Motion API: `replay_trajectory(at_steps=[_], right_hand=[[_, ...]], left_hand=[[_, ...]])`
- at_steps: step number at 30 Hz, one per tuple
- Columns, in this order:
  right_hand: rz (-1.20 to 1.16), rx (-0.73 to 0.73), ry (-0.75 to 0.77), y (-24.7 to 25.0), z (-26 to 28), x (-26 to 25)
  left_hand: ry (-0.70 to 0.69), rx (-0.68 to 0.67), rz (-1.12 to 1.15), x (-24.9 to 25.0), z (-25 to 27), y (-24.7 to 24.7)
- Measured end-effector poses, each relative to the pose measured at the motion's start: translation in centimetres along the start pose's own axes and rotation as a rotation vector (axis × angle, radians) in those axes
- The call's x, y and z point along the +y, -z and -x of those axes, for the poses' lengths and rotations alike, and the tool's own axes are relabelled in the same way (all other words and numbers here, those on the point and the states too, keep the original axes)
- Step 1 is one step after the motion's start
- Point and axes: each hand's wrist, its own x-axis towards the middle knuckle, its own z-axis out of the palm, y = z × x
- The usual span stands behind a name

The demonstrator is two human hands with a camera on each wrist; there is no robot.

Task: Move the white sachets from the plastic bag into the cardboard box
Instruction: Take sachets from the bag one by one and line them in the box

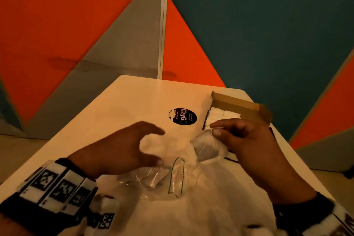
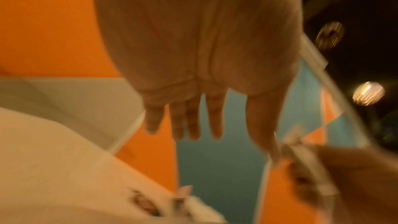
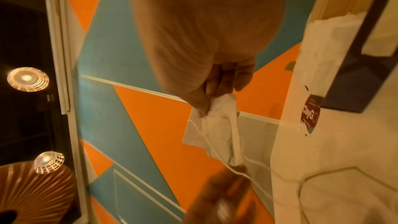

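Observation:
A clear plastic bag [image 1: 166, 178] with a green line along its mouth lies crumpled on the white table [image 1: 122, 101], just below my hands. Over its upper end hovers my left hand [image 1: 161, 146], fingers spread and holding nothing; its straight fingers [image 2: 193, 122] show in the left wrist view. To the right, my right hand [image 1: 214, 128] pinches the top corner of a white sachet [image 1: 208, 147], which hangs above the table. The same pinch [image 3: 204, 108] and sachet [image 3: 217, 129] show in the right wrist view. The open cardboard box [image 1: 241, 106] stands just behind my right hand, with white sachets [image 1: 220, 116] inside.
A round black sticker [image 1: 183, 117] lies on the table left of the box. Orange, grey and teal wall panels [image 1: 268, 25] rise close behind the table's far edge. Bare tabletop stretches at the far left.

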Motion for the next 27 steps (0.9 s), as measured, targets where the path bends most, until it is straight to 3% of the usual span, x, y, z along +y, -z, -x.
replay_trajectory(at_steps=[3, 6, 10, 13, 16, 20, 27], right_hand=[[-0.111, -0.003, -0.061, -0.8, 0.3, -0.1], [-0.16, -0.025, -0.069, -1.4, 0.7, -0.2], [-0.11, 0.024, -0.054, -1.4, 1.0, 0.5], [0.031, 0.093, -0.085, -0.8, 1.1, 1.5], [0.1, 0.012, -0.096, -0.3, 1.0, 2.4], [0.125, -0.095, -0.086, -0.1, 0.8, 2.8], [0.142, -0.141, -0.072, -0.5, 0.1, 2.8]], left_hand=[[-0.141, 0.167, 0.39, 3.4, 0.0, -1.0], [-0.197, 0.262, 0.503, 5.9, -1.0, -3.0], [-0.101, 0.398, 0.711, 6.1, -2.2, -3.8], [-0.072, 0.401, 0.725, 5.7, -2.8, -3.2], [-0.047, 0.403, 0.632, 5.6, -3.3, -2.3], [-0.084, 0.327, 0.31, 6.1, -3.9, -1.0], [-0.108, 0.159, -0.084, 7.8, -4.4, 0.0]])
